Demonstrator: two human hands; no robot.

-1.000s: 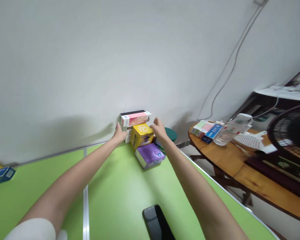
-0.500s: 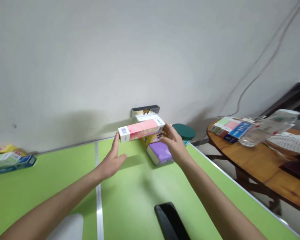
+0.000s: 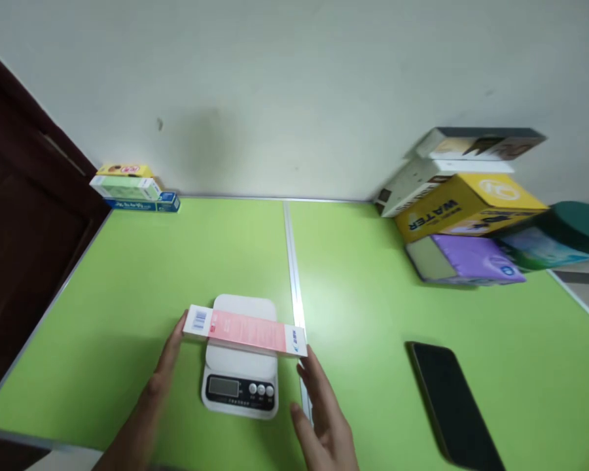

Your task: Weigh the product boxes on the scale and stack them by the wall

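Observation:
A long pink-and-white toothpaste box (image 3: 248,331) lies level across the white kitchen scale (image 3: 242,366), covering the middle of its platform. Whether the box touches the platform I cannot tell. My left hand (image 3: 160,379) has its fingertips at the barcode end. At the opposite end, the fingers of my right hand (image 3: 324,409) press against the box, with the thumb lower and apart from it. Below the box the scale's dark display and round buttons show; no digits can be read.
A black phone (image 3: 454,402) lies at right. Behind it stand a purple tissue pack (image 3: 476,258), a yellow box (image 3: 466,206), grey-and-white boxes (image 3: 485,144) and a green-lidded tub (image 3: 579,226). Small boxes (image 3: 132,188) are stacked back left. A metal strip (image 3: 294,281) divides the green table.
The view has swung left. Both hands have carried the toothpaste box from near the right-hand boxes to over the scale, which now shows in full.

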